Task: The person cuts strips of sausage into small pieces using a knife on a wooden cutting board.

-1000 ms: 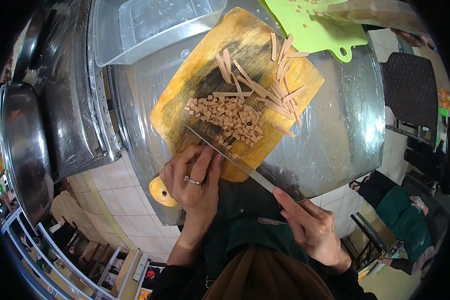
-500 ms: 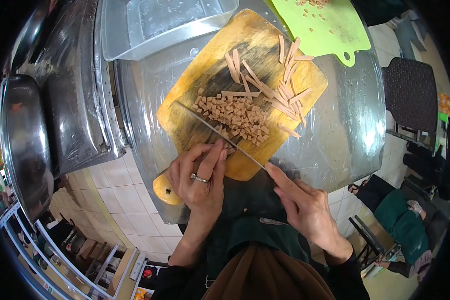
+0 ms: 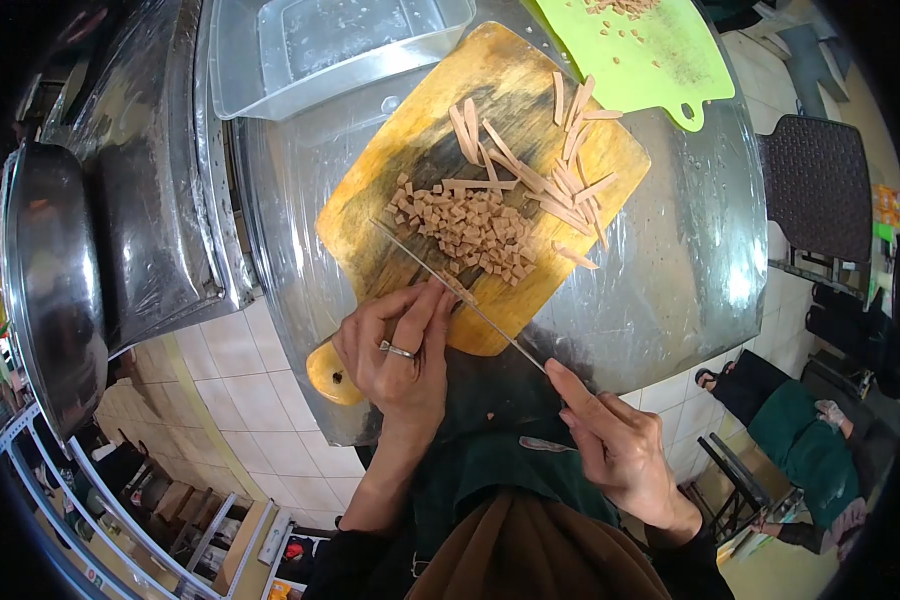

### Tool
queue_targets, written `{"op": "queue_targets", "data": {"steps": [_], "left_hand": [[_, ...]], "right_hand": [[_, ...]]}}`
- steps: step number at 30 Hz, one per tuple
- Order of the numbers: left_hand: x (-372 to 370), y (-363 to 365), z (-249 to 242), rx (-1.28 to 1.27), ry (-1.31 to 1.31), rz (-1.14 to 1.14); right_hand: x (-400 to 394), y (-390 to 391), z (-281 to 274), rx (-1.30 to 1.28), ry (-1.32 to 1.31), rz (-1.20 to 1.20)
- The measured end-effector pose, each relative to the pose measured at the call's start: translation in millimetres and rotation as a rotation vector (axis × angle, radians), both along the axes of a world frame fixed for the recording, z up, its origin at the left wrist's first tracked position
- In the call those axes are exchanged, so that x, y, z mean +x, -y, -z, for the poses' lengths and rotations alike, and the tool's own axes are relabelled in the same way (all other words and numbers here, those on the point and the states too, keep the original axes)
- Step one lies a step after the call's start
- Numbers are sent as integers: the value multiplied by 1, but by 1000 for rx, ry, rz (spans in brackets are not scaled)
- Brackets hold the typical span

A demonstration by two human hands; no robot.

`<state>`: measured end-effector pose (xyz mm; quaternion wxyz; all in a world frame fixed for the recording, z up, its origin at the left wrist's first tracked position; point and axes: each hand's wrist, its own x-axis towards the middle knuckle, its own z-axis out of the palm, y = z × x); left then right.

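Note:
My right hand [image 3: 618,440] grips a knife [image 3: 495,325] by the handle end, its thin blade slanting up and left across the wooden cutting board [image 3: 370,195]. Close against the blade, the fingers of my left hand [image 3: 398,345] are pinched together on pinkish-brown sausage-like strips, mostly hidden by the fingers. A few small bits [image 3: 458,290] cling along the blade. Just beyond it lies a pile of small diced cubes [image 3: 475,232]. Uncut strips [image 3: 570,190] of the same food are scattered over the board's far right part, some overhanging its edge.
A clear plastic tub [image 3: 340,95] stands at the back left of the plastic-wrapped table [image 3: 680,240]. At the back right, a green cutting mat [image 3: 660,85] carries more small pieces [image 3: 620,8]. A dark chair [image 3: 818,185] and a seated person in a green apron [image 3: 805,440] are off right.
The knife has drawn back toward the lower right, along with my right hand. Bits now show on the blade beside my left fingertips, which stay in nearly the same place.

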<state>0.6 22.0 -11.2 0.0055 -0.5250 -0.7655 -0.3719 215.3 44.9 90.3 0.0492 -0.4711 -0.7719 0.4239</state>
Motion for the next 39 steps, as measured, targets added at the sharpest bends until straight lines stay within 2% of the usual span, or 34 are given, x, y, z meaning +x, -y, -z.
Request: {"op": "queue_targets", "data": {"steps": [13, 20, 21, 30, 34, 39], "left_hand": [[1, 2, 4, 45, 1, 5], [2, 1, 3, 24, 15, -6], [2, 1, 2, 18, 18, -10], [2, -1, -2, 0, 45, -18], [3, -1, 0, 12, 42, -24], [2, -1, 0, 15, 17, -18]], "right_hand": [[-2, 2, 6, -24, -70, 33], [-18, -12, 18, 34, 48, -25], [-18, -13, 26, 82, -37, -4], [-12, -11, 18, 24, -120, 56], [-6, -8, 13, -18, -47, 47], [-6, 0, 26, 53, -146, 63]]}}
